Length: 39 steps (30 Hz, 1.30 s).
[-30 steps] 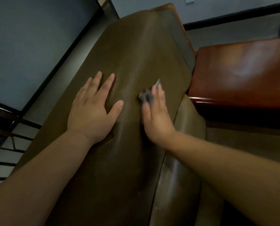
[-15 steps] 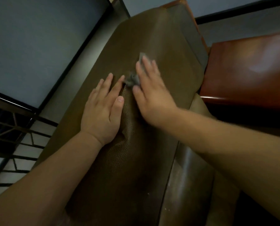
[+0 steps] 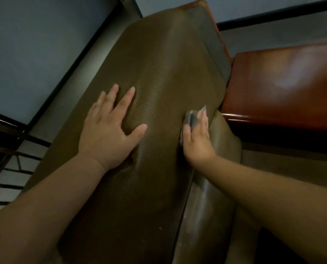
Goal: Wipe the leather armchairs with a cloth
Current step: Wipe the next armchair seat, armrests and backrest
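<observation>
Now the right hand (image 3: pixel 197 141) presses the cloth (image 3: pixel 192 119) flat-fingered near the armchair (image 3: pixel 158 73) top's right edge, left hand (image 3: pixel 109 134) spread flat mid-top.

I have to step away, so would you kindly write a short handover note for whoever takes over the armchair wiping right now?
Left hand: flat, fingers spread, resting on the olive leather armchair.
Right hand: presses the grey cloth against the leather near the armchair's right edge, fingers fairly straight.
Done: cannot tell from the surface how much is wiped.
Left: whitish specks show low on the leather. The red-brown chair on the right is not being touched.
</observation>
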Each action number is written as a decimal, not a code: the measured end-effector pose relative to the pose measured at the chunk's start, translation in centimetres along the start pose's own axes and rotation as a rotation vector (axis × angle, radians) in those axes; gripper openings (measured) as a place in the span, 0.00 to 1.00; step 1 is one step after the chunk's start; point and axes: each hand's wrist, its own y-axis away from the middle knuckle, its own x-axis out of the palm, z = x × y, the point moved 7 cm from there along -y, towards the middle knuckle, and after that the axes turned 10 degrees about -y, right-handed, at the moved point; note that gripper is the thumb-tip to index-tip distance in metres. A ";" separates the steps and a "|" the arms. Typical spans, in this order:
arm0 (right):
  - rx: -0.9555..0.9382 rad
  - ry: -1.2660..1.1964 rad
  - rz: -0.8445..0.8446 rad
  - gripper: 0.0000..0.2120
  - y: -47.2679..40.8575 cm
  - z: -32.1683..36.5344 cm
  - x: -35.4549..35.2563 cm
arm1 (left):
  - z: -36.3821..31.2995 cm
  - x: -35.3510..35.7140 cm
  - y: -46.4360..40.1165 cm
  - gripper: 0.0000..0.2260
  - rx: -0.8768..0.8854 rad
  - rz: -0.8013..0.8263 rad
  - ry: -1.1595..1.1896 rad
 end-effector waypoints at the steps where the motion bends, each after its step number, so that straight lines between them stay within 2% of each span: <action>1: -0.070 0.040 0.009 0.33 2.7 -0.4 0.7 | -0.1 0.0 0.0 0.40 0.002 -0.005 0.003; 3: -0.128 0.109 0.140 0.36 9.3 -1.6 3.0 | -0.1 0.1 0.0 0.41 0.001 -0.021 0.002; 5: -0.025 0.097 0.200 0.39 12.4 -3.8 4.1 | 0.0 0.3 -0.1 0.41 -0.007 -0.032 -0.003; 9: 0.135 -0.010 -0.017 0.33 4.5 -4.0 2.1 | 0.5 0.9 -0.2 0.40 -0.022 -0.026 -0.029; 11: 0.169 0.002 -0.066 0.32 0.4 -3.4 0.3 | 0.5 0.7 -0.3 0.40 -0.017 -0.032 -0.023; 14: 0.145 0.006 0.016 0.34 0.6 -3.8 -0.1 | 0.4 0.0 -0.4 0.40 -0.024 -0.037 0.031; 18: 0.015 0.018 0.192 0.39 12.2 -2.7 4.3 | 0.2 0.0 -0.2 0.40 -0.029 -0.036 0.040; 20: 0.049 0.049 0.248 0.42 15.5 -2.6 5.9 | 0.3 0.1 -0.2 0.40 -0.031 -0.026 0.017; 23: 0.202 0.004 0.218 0.39 11.6 -1.5 5.1 | 0.3 0.1 -0.2 0.40 -0.049 -0.014 -0.044; 25: 0.240 -0.025 0.209 0.37 8.8 0.8 3.8 | 0.3 -0.1 -0.1 0.40 -0.056 -0.012 -0.059; 27: 0.158 -0.008 0.279 0.39 9.4 3.3 4.3 | 0.1 -0.5 -0.1 0.39 -0.054 0.013 -0.055; 30: -0.150 0.100 0.502 0.41 16.4 7.2 7.5 | 0.0 -1.4 1.1 0.34 -0.068 0.041 0.023; 32: -0.342 0.213 0.563 0.41 20.6 8.7 9.0 | 0.1 -1.9 3.8 0.29 -0.038 0.038 0.113; 35: -0.425 0.334 0.506 0.40 19.6 9.6 8.6 | 2.3 -1.7 11.7 0.28 0.057 0.083 0.091; 37: -0.354 0.342 0.446 0.37 16.4 10.2 7.3 | 5.7 -1.3 18.9 0.29 -0.003 0.152 0.118; 39: -0.158 0.264 0.374 0.35 13.0 10.0 5.5 | 8.6 -1.1 26.6 0.32 -0.070 0.176 0.152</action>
